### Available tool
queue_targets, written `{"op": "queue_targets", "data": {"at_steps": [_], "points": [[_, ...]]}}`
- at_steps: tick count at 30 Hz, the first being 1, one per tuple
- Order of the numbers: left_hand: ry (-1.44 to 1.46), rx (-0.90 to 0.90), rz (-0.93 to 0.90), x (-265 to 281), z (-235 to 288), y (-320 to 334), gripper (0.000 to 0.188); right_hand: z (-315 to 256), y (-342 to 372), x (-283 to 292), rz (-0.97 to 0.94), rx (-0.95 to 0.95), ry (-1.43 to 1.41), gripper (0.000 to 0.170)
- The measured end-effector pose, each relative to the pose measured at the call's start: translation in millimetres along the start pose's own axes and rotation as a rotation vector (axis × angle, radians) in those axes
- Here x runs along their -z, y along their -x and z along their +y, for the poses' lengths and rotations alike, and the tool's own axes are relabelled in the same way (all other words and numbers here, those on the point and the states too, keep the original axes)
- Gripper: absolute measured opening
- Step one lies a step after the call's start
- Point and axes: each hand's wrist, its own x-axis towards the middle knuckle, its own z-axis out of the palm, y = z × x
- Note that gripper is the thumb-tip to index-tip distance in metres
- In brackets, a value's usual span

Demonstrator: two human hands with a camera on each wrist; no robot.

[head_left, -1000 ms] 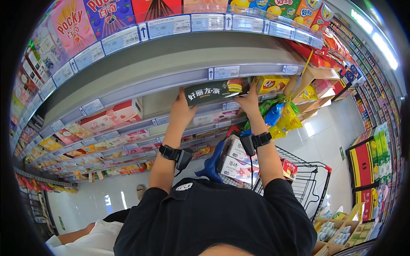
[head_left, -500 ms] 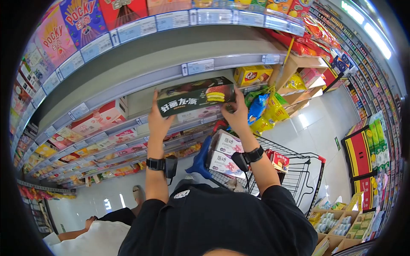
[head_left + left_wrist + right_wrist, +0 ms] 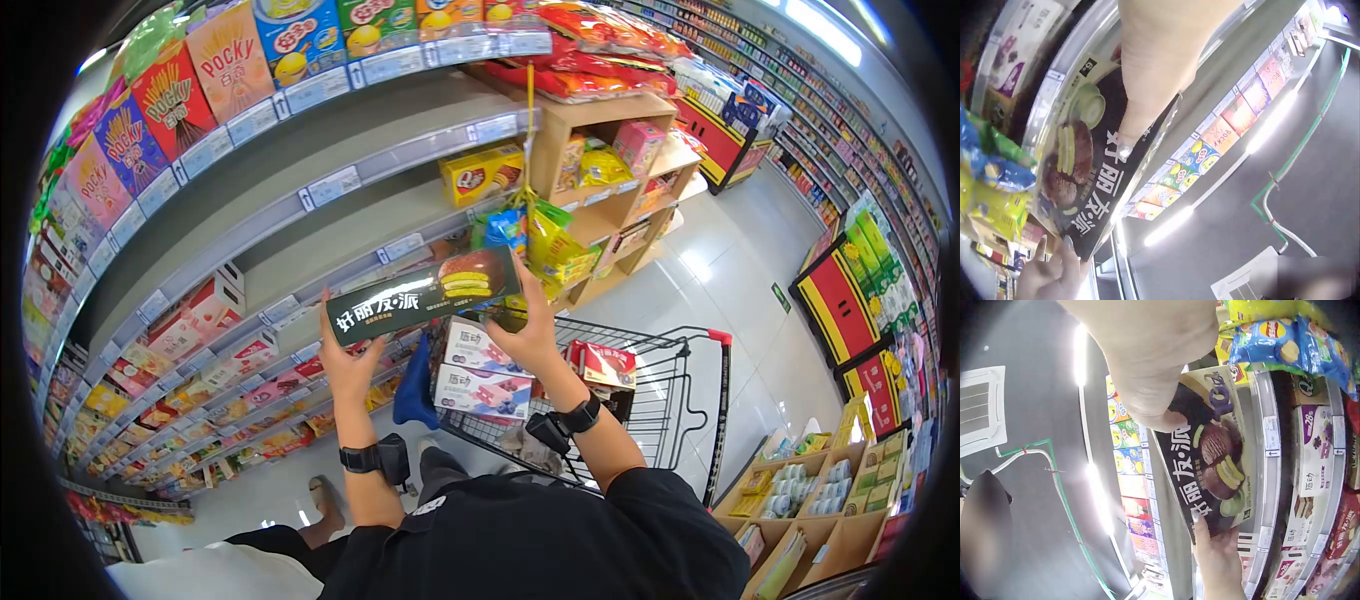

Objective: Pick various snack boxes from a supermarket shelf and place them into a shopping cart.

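A dark box of chocolate pies [image 3: 420,290] with white lettering is held up in front of the shelves, above the handle end of the cart [image 3: 690,410]. At its left end my left hand [image 3: 348,362] grips it, thumb on the near side. My right hand [image 3: 528,325] grips the opposite end. The right wrist view shows the box's printed front [image 3: 1216,450] between both hands, with cut pies and a green cup pictured on it. Inside the cart lie two white-and-purple snack boxes [image 3: 484,390] and red boxes [image 3: 605,365].
Store shelves [image 3: 330,190] run along the left, holding Pocky boxes [image 3: 235,60] and a yellow box [image 3: 482,175]. Chip bags [image 3: 555,245] hang at the shelf end beside a wooden rack [image 3: 600,130]. Another person's leg [image 3: 325,505] is at lower left. A divided wooden bin [image 3: 740,500] stands lower right.
The box has come away from the shelf, back and down toward the cart, held by both hands throughout. The head view has turned right, bringing more of the cart and wooden rack into sight.
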Motion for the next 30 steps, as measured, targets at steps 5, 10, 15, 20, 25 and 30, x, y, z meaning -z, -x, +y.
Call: {"op": "queue_targets", "data": {"at_steps": [5, 10, 15, 20, 25, 30], "points": [[0.250, 0.008, 0.084, -55.4, 25.6, 34.7, 0.090, -2.7, 37.5, 64.1, 0.050, 0.057, 0.172, 0.087], [0.140, -0.019, 0.051, -90.3, 18.3, 56.0, 0.076, 9.5, 63.3, 91.7, 0.110, -0.002, 0.000, 0.094], [0.082, 0.125, -0.071, -108.6, 39.5, 75.9, 0.063, 20.6, 77.3, 100.7, 0.183, -0.085, -0.127, 0.097], [0.029, 0.128, -0.127, -119.2, 40.7, 83.4, 0.060, 22.5, 83.8, 104.0, 0.237, -0.206, -0.246, 0.090], [-0.263, 0.245, -0.249, -127.3, 28.7, 87.7, 0.061, 59.3, 100.1, 97.4, 0.217, -0.325, -0.206, 0.081], [-0.474, 0.303, -0.472, -138.7, -15.5, 107.8, 0.066, 101.8, 145.7, 82.2, 0.289, -0.678, -0.317, 0.071]]}}
